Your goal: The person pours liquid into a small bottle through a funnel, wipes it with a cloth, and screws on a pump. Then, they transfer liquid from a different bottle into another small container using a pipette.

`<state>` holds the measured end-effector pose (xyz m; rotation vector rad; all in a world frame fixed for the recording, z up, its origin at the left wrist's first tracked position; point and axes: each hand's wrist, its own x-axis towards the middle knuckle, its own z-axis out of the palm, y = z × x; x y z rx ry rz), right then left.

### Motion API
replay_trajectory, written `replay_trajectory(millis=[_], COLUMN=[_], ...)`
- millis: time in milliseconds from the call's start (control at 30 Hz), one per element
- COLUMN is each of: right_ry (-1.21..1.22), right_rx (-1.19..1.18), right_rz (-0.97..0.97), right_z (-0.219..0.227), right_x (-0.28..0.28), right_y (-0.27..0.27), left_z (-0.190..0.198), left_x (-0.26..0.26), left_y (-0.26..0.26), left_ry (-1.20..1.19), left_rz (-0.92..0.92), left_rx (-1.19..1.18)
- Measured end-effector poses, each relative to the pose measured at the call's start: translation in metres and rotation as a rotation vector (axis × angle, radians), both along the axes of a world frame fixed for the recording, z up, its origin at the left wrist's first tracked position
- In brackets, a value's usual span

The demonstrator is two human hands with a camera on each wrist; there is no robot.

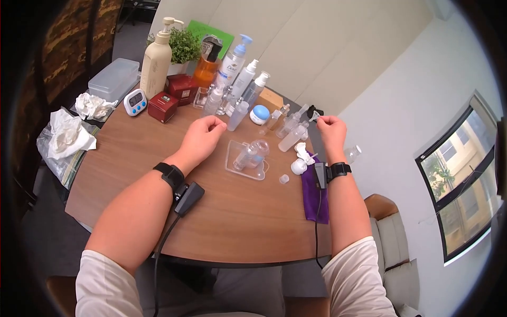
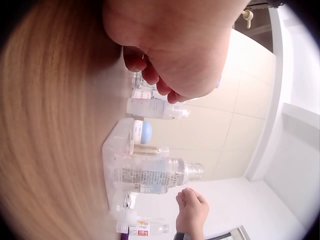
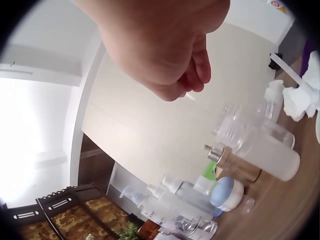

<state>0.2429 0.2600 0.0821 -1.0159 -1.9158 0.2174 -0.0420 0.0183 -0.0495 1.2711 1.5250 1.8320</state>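
Note:
My right hand [image 1: 332, 132] is raised above the table's right side and pinches a small clear funnel-shaped piece [image 1: 315, 115] between thumb and fingertips. In the right wrist view, only a pale tip of it shows below the curled fingers [image 3: 202, 67]. Low over the wooden table [image 1: 222, 222], my left hand [image 1: 200, 140] has loosely curled fingers and holds nothing. To its right lies a shallow clear tray [image 1: 231, 158], with a clear bottle [image 2: 145, 172] bearing printed text and a rounded clear piece. Below my right hand stands a frosted bottle without a cap [image 1: 290, 140].
Pump bottles, small bottles, a blue-lidded jar [image 1: 259, 114] and red boxes [image 1: 162, 107] crowd the back. A white spray head [image 1: 299, 166] lies near a purple cloth [image 1: 315, 198]. At the left are a timer [image 1: 135, 102] and crumpled tissues [image 1: 95, 107]. A small cap [image 1: 284, 179] sits at front right.

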Motion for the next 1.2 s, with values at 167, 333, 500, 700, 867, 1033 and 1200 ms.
replay_trajectory(millis=[167,333,500,700,867,1033,1200], right_ry=[-0.044,-0.105,-0.124,-0.251,-0.310,-0.703,-0.823], right_rx=[0.000,0.009,0.012,0.410,0.108,-0.210,-0.056], right_rz=[-0.004,-0.046,-0.004,-0.005,0.176,0.312,0.422], right_z=[-0.007,-0.010,-0.013,-0.005,-0.004,-0.048,-0.065], right_x=[0.000,-0.001,0.002,0.005,0.020,0.033,0.033], right_y=[0.017,0.016,0.015,-0.009,-0.094,-0.131,-0.124], left_z=[0.001,0.003,0.001,0.003,0.007,0.024,0.024], left_x=[0.001,0.001,0.000,0.000,0.008,0.018,0.025], left_y=[-0.001,-0.001,0.002,0.000,-0.003,-0.015,-0.018], left_ry=[-0.010,0.032,0.043,0.036,0.050,0.028,0.178], left_rz=[0.006,0.012,0.045,0.017,0.030,-0.109,-0.128], left_rx=[-0.039,-0.042,-0.015,-0.033,-0.018,0.062,0.079])
